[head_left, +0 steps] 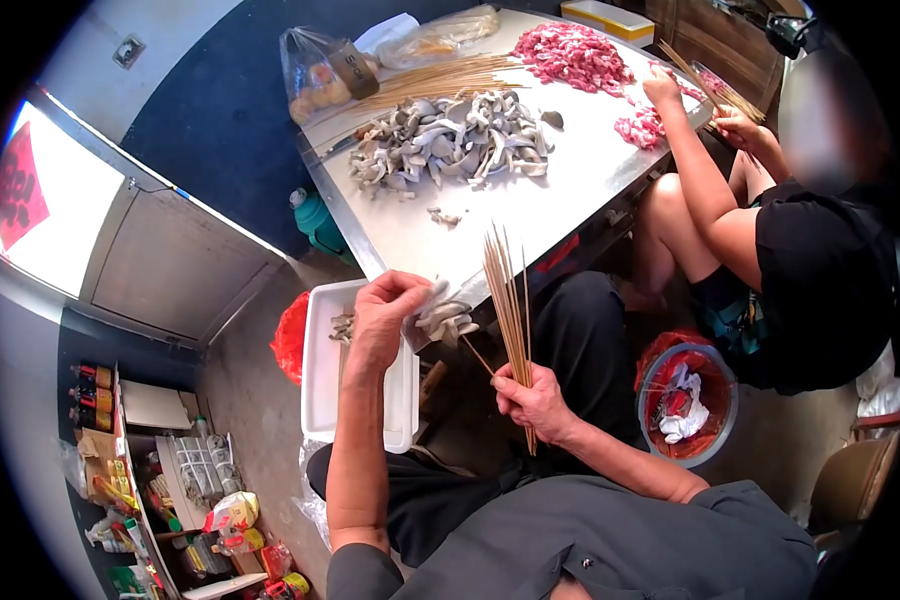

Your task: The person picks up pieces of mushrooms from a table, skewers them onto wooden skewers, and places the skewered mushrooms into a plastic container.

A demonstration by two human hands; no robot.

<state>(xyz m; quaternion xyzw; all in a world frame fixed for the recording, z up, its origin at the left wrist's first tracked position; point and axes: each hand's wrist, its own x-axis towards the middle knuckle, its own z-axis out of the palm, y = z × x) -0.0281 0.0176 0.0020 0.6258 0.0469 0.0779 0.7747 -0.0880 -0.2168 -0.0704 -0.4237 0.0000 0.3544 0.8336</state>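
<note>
My right hand (pixel 532 402) grips a bundle of bamboo skewers (pixel 510 310), their points fanned upward. From the same hand a single skewer (pixel 478 354) slants up to the left, with several oyster mushroom pieces (pixel 446 322) threaded on its end. My left hand (pixel 390 300) is closed in a pinch on a pale mushroom piece beside that end; its fingertips partly hide the piece. Loose mushroom strips (pixel 450 140) are heaped on the table (pixel 560 215) beyond, with a few small bits (pixel 444 217) nearer me.
Below my left arm sits a white tray (pixel 315 400) holding some mushroom skewers. A co-worker (pixel 820 240) at right handles skewers near a pile of raw meat (pixel 570 58). A lined bucket (pixel 715 450) stands on the floor. A knife (pixel 338 147) lies by the mushrooms.
</note>
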